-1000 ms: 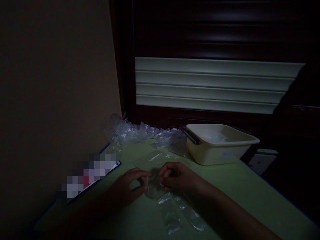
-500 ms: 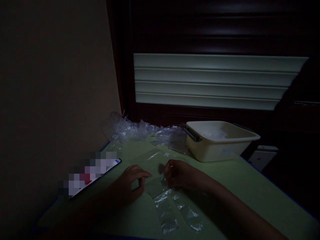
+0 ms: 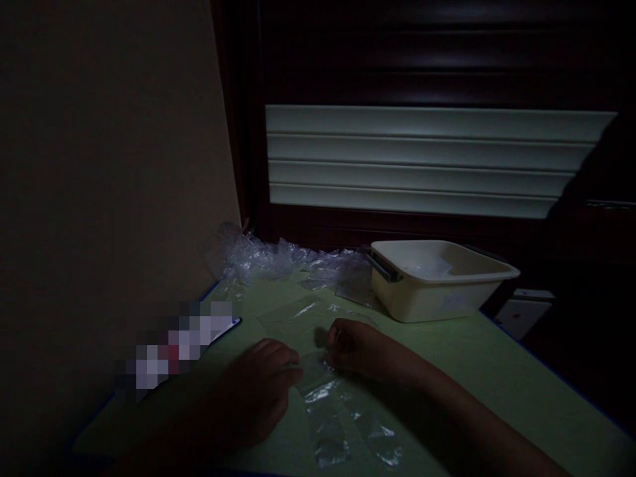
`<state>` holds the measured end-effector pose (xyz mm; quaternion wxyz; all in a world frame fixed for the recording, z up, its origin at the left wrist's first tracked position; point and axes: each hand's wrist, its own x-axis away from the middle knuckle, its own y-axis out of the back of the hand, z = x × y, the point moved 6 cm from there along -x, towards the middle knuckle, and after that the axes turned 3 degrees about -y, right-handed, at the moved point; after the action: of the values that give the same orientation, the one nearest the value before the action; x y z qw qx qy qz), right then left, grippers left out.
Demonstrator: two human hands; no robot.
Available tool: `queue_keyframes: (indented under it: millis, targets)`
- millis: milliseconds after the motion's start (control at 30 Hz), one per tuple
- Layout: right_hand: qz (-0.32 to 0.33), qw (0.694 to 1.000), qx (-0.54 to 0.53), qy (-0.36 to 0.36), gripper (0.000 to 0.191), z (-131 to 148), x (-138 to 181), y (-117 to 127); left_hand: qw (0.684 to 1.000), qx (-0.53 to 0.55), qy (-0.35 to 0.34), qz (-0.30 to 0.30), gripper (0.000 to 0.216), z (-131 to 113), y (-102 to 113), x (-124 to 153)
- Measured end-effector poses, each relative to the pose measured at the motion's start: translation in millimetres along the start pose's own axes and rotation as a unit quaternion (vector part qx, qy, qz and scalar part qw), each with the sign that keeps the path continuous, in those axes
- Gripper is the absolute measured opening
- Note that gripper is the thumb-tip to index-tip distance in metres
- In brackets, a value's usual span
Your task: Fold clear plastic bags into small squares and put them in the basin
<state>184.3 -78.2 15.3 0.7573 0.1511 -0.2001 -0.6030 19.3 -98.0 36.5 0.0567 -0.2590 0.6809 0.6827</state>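
Note:
A clear plastic bag (image 3: 325, 424) lies on the green table top, its two long strips reaching toward the near edge. My left hand (image 3: 263, 384) is closed at the bag's left side, thumb and forefinger pinched together on its edge. At the upper right of the same bag, my right hand (image 3: 355, 348) has its fingertips pinched on the film. The dim light and the see-through film make the exact grip hard to see. Another flat sheet of clear plastic (image 3: 288, 315) rests on the table just beyond my hands.
A heap of crumpled clear plastic bags (image 3: 268, 258) lines the table's back edge. Right of it stands a cream plastic tub (image 3: 437, 301) with dark handles and some clear plastic inside. A phone or tablet (image 3: 186, 351), partly blurred, lies at left by the wall. A white box (image 3: 527, 311) sits beyond the right edge.
My left hand has turned and its fingers have closed from a loose curve into a pinch at the bag's edge. My right hand has barely moved.

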Motion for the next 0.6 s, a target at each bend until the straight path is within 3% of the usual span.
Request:
queue_keyframes:
  millis: [133, 267, 400, 600]
  targets:
    - [0.023, 0.997, -0.077, 0.004, 0.012, 1, -2, -4, 0.994, 0.049, 0.095, -0.028, 0.044, 18, -2, 8]
    - [0.029, 0.993, -0.112, 0.017, 0.012, 3, -4, -7, 0.966, 0.160, 0.202, -0.027, 0.044, 34, -4, 15]
    - [0.043, 0.986, -0.155, 0.047, 0.017, 2, -6, -8, 0.943, 0.240, 0.232, -0.007, 0.041, 38, -11, 14]
    - [0.041, 0.988, -0.138, 0.052, 0.016, 2, -7, -7, 0.933, 0.263, 0.241, -0.049, 0.032, 47, -20, 16]
